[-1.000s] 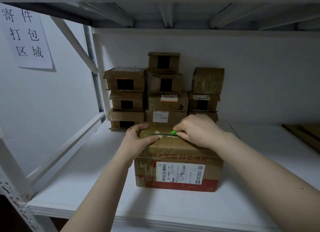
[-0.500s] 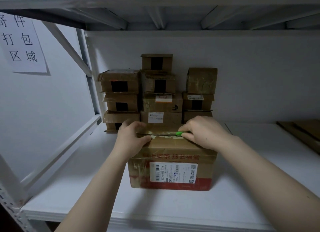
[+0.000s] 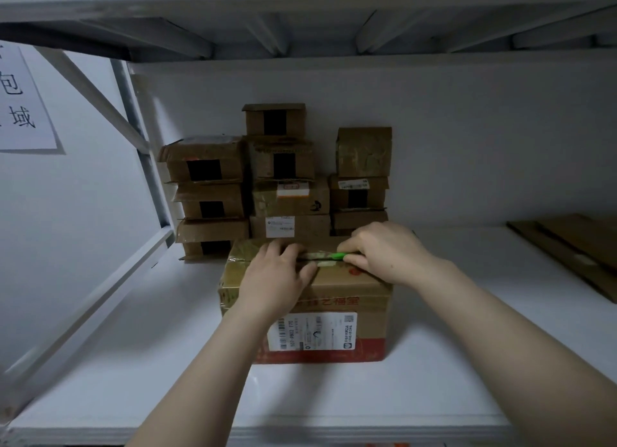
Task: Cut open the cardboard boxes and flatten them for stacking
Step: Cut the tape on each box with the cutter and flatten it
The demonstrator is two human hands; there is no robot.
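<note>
**Cutter at the tape seam of the front box**

A white shelf [image 3: 467, 363] carries everything, and the taped cardboard box [image 3: 350, 289] stands on it near the front edge. Directly behind this box, against the back wall, is a stack of smaller boxes [image 3: 290, 196] in 3 columns. Well to the right of the box lie flattened cardboard sheets [image 3: 574, 246]. High to its left, a paper sign [image 3: 26, 113] hangs on the side wall.

The left hand [image 3: 277, 279] rests on the left half of the box's top, its fingers spread fairly flat and pressing down by the seam. The right hand [image 3: 384, 253] sits on the right half of the top, its fingers curled round a green cutter [image 3: 342, 255]. The cutter's tip lies on the tape seam between the 2 hands. A white shipping label [image 3: 312, 330] covers part of the box's front face.
</note>
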